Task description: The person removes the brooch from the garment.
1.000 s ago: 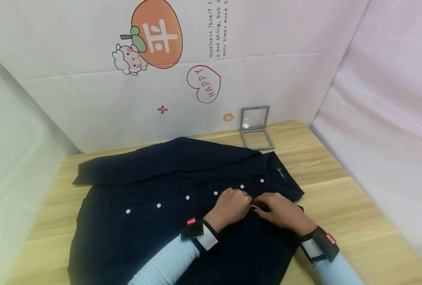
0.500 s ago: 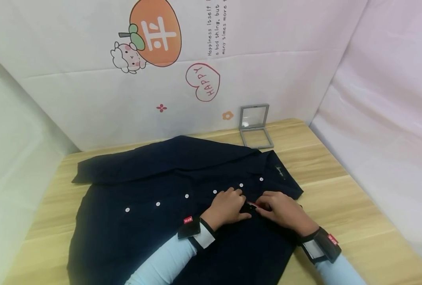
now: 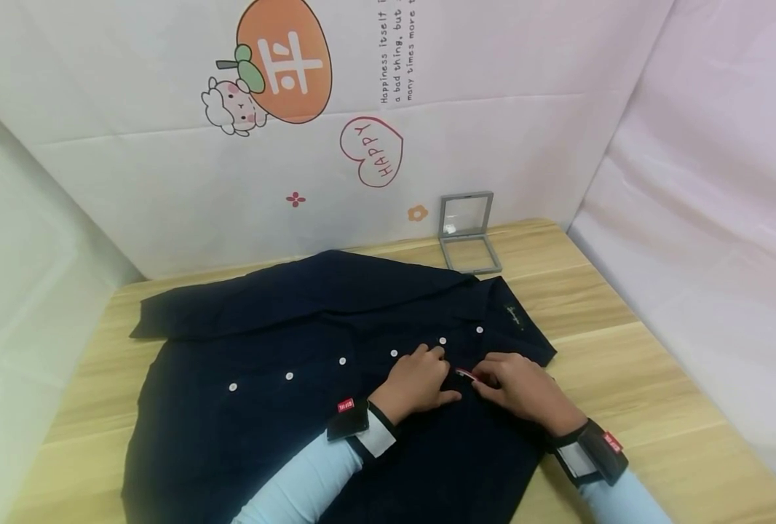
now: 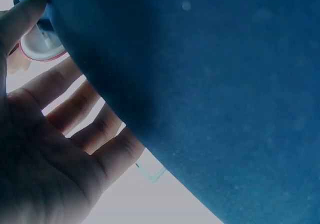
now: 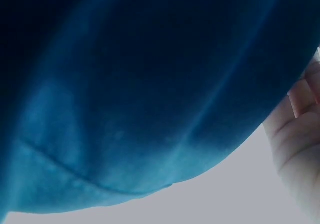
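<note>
A dark navy button-up shirt lies spread on the table, its white buttons in a row. My right hand pinches a small round pin badge with a red edge, close over the upper front of the shirt. In the left wrist view the white back of the badge shows its clasp, partly behind the thumb. My left hand rests on the shirt left of the badge, thumb spread away from the fingers; its fingertips are hidden behind the cloth in the left wrist view. Cloth fills most of the right wrist view.
Behind the collar an opened grey-framed case with a clear panel stands at the back of the wooden table. A printed white curtain hangs along the far side, with more white cloth at the right.
My left hand has drawn away from the badge to the left and its thumb has spread. The right hand stays at the same spot, still pinching the badge, more of which shows.
</note>
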### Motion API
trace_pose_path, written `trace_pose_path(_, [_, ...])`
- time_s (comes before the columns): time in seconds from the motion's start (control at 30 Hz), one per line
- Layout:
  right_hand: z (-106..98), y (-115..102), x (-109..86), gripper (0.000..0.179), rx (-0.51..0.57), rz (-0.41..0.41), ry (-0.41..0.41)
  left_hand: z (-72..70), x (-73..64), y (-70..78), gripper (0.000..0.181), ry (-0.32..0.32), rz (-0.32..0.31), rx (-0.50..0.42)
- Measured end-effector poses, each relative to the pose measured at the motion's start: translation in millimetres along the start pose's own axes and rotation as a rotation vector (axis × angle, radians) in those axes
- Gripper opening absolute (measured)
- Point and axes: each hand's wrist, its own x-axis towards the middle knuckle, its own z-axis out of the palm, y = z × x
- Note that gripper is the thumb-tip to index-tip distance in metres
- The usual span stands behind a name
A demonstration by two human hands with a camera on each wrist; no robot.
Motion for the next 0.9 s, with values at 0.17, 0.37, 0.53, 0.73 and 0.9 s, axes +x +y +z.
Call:
trace_pose_path(0.17, [-1.5, 0.5, 0.0, 0.004, 0.008, 0.014, 0.001, 0.9, 0.4, -0.3, 0.046, -0.01, -0.009, -0.013])
trace_pose_path(0.37, [-2.6, 0.9, 0.0, 0.004, 0.024, 0.012, -0.009, 1.1, 1.0, -0.6, 0.042, -0.021, -0.02, -0.035])
trace_pose_path(0.53, [-2.2, 1.2, 0.4, 0.004, 0.036, -0.002, 0.0, -0.6, 0.9, 0.2, 0.041, -0.026, -0.028, -0.035])
trace_pose_path(0.73, [-0.5, 1.9, -0.1, 0.007, 0.03, -0.017, 0.022, -2.4, 0.7, 2.1, 0.041, -0.045, -0.035, -0.044])
trace_pose_path(0.9, [-0.5, 1.1, -0.2, 0.008, 0.023, -0.026, 0.027, -2.2, 1.2, 1.6, 0.041, -0.044, -0.033, -0.051])
